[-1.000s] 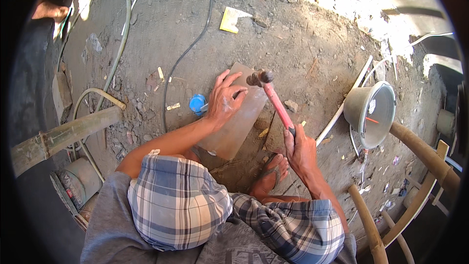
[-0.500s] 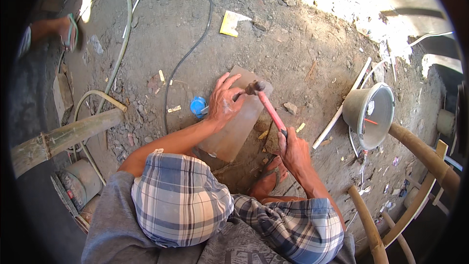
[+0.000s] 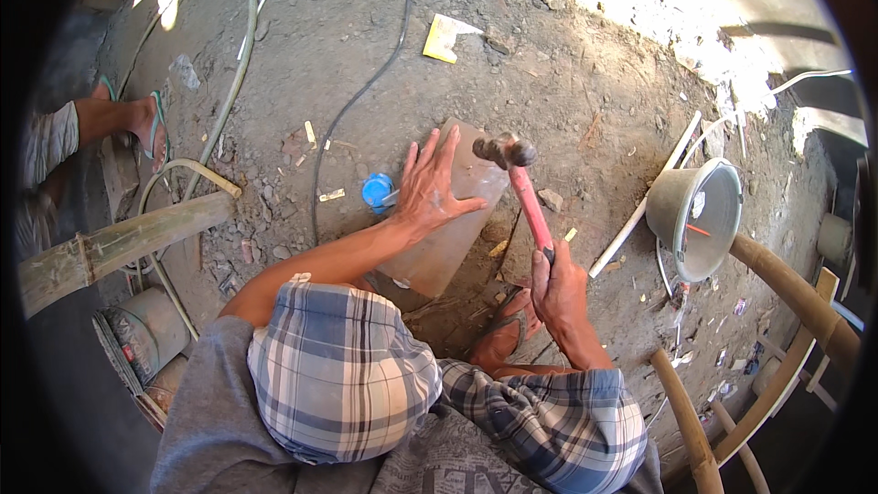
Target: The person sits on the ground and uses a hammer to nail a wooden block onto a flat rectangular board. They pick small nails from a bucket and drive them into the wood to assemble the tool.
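Observation:
My left hand (image 3: pixel 433 194) lies flat with fingers spread on a brown, flat, rectangular board (image 3: pixel 427 261) on the dirt. My right hand (image 3: pixel 560 295) is wrapped round the dark grip of a hammer with a red handle (image 3: pixel 529 206). The hammer's dark metal head (image 3: pixel 505 152) is above the board's far right edge, to the right of my left fingertips. Beside my left wrist stands a small round blue container (image 3: pixel 376 189), with a pale stick-like piece against it. I cannot make out any nail on the board.
A grey bucket (image 3: pixel 688 220) lies tipped at the right beside a white pipe (image 3: pixel 645 197). Bamboo poles (image 3: pixel 137 242) come in on both sides. A black cable (image 3: pixel 366 84) and a hose (image 3: pixel 240 64) cross the ground. At the left stands another person's sandalled foot (image 3: pixel 154 133).
My left hand has gone from bent fingers near the hammer head to lying flat and spread. The hammer has shifted slightly right, its head turned. The other person has stepped further into view.

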`<state>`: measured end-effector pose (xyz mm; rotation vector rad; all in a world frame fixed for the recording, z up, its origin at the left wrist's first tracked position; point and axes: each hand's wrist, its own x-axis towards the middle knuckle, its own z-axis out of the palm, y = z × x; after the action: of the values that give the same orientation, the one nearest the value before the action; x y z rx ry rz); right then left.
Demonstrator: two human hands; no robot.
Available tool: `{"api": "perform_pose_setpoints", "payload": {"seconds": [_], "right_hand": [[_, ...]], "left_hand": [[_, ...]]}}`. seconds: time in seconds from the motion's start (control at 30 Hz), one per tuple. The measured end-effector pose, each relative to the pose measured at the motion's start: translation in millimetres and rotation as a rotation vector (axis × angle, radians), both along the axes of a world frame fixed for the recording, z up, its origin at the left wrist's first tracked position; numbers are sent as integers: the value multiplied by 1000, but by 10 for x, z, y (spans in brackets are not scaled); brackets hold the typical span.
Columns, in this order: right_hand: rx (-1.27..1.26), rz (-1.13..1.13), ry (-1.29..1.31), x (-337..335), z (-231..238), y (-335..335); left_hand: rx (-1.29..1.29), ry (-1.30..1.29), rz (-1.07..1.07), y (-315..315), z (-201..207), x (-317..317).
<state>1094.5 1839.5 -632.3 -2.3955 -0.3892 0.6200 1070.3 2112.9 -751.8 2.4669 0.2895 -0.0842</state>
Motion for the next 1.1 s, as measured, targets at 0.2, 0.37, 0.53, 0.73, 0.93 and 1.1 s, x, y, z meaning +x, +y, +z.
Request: {"api": "perform_pose_setpoints", "payload": {"seconds": [0.2, 0.37, 0.53, 0.73, 0.93, 1.1], "right_hand": [[-63, 12, 66, 118, -48, 66], [72, -17, -38, -38, -98, -58], [-40, 28, 32, 125, -148, 14], [114, -115, -3, -318, -555, -215], [131, -121, 65, -30, -165, 145], [104, -125, 58, -98, -223, 14]], "left_hand": [[-37, 53, 9, 1, 51, -13], [-68, 33, 6, -8, 51, 37], [-63, 7, 7, 14, 16, 23], [-71, -30, -13, 10, -1, 43], [-83, 22, 5, 12, 8, 22], [-86, 24, 4, 17, 3, 25]]}}
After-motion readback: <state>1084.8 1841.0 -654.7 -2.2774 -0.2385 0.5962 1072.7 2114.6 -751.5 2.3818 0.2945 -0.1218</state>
